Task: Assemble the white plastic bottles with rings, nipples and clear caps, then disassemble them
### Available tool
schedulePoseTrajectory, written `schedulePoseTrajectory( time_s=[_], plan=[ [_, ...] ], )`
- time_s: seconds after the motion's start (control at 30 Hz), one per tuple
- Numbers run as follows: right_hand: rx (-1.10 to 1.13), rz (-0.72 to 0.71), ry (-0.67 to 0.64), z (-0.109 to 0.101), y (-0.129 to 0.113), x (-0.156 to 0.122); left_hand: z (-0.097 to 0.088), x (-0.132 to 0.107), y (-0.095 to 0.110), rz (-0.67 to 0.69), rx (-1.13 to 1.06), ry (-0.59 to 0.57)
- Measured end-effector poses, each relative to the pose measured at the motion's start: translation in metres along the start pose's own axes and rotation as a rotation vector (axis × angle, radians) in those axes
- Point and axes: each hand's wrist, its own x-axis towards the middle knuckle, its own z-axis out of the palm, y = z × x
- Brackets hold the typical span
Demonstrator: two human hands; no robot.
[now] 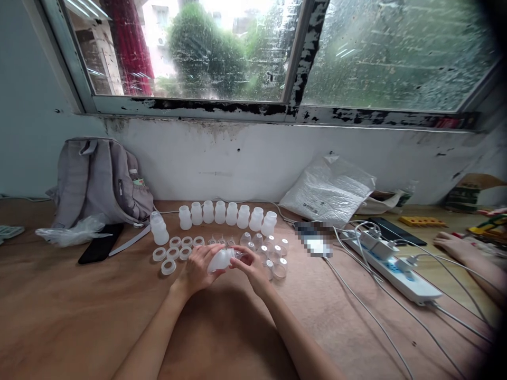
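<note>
My left hand (201, 266) is wrapped round a frosted white baby bottle (220, 260), which lies tilted with its neck to the right. At that neck, the fingers of my right hand (250, 265) close on a small clear part, perhaps a nipple, mostly hidden by the fingers. Several white screw rings (168, 267) lie left of my left hand. Clear nipples (212, 240) stand just beyond my hands. Clear dome caps (280, 269) are grouped right of my right hand. A row of open frosted bottles (219, 212) stands behind, and one capped bottle (159, 229) stands at its left.
A grey backpack (99, 179), a plastic bag (75, 230) and a black phone (101, 245) are at the left. Right are a bubble-wrap bag (330, 190), a power strip (396, 272) with trailing cables, and another person's hand (455, 245).
</note>
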Motion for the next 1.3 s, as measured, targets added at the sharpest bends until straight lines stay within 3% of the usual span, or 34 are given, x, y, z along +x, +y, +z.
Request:
schedulePoseTrajectory(
  time_s=[0.17,0.5,0.67,0.8,1.3],
  plan=[
    [-0.01,0.032,0.014,-0.002,-0.004,0.002,0.002,-0.004,-0.007,-0.04,0.054,0.063],
    [-0.276,0.11,0.115,-0.009,-0.005,0.002,0.008,-0.005,-0.002,0.098,0.166,0.071],
    [0.008,0.103,-0.033,-0.016,-0.008,0.005,0.004,-0.004,-0.003,0.043,0.249,0.096],
    [0.033,0.059,-0.13,-0.021,-0.004,0.007,0.001,-0.004,-0.002,0.016,0.231,0.087],
    [-0.361,-0.079,-0.002,-0.02,0.001,0.008,0.011,-0.007,-0.001,0.06,0.17,0.08]
  ],
)
